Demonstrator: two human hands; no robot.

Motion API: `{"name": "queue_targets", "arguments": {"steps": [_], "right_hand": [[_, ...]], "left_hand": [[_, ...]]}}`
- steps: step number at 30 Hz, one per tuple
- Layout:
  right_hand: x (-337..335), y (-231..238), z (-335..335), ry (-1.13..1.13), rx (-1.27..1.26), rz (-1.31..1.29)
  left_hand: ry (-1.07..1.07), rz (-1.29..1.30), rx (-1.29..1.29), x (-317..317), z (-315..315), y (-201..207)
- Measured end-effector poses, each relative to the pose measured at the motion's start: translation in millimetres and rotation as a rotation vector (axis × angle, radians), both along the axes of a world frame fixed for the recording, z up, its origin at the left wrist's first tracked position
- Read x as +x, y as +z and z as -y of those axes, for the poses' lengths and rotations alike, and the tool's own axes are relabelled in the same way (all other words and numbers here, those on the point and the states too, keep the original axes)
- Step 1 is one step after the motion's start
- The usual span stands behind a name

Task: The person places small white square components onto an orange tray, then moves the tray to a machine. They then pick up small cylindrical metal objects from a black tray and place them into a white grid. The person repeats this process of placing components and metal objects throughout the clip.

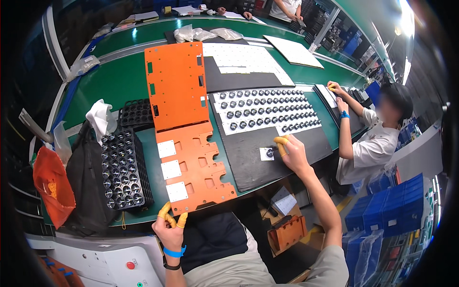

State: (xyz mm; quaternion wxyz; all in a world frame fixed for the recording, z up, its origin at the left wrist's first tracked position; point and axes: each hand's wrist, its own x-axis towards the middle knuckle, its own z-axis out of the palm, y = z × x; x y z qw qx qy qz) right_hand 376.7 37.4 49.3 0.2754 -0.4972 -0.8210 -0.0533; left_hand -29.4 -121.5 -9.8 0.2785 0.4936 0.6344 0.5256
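My left hand [170,228], with yellow covers on its fingertips, is at the front corner of a hinged orange panel [198,184]. Its thumb and forefinger are apart, and I see nothing held between them. Farther right, my right hand [292,152] hovers over a black mat [246,165], its covered fingers bent but parted. Just left of those fingers, a single black round knob [269,153] sits on a small white square plate [263,155]. Behind it, several rows of similar knobs stand on white plates [260,125].
Left of the orange panel stands a stack of black trays [143,184] filled with round black parts. An orange bag [52,186] hangs at the far left. A co-worker [375,138] handles a dark panel on the right. White plate sheets [244,60] lie on the mat's far part.
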Motion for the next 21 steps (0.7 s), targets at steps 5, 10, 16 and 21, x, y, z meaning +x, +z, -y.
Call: {"name": "queue_targets", "arguments": {"steps": [5, 10, 16, 21], "right_hand": [[-18.6, 15.7, 3.6, 0.055, -0.035, 0.139], [-6.8, 16.4, 0.2, 0.028, -0.050, 0.159], [13.2, 12.4, -20.8, -0.135, 0.023, 0.155], [19.0, 5.4, -33.9, -0.191, 0.035, 0.153]], "left_hand": [[0.002, 0.012, -0.011, -0.2, -0.2, -0.2], [-0.002, 0.022, -0.017, -0.3, -0.2, -0.3], [-0.001, 0.009, 0.000, -0.6, 0.3, -2.1], [-0.007, 0.018, -0.002, 0.0, -0.7, -1.0]]}}
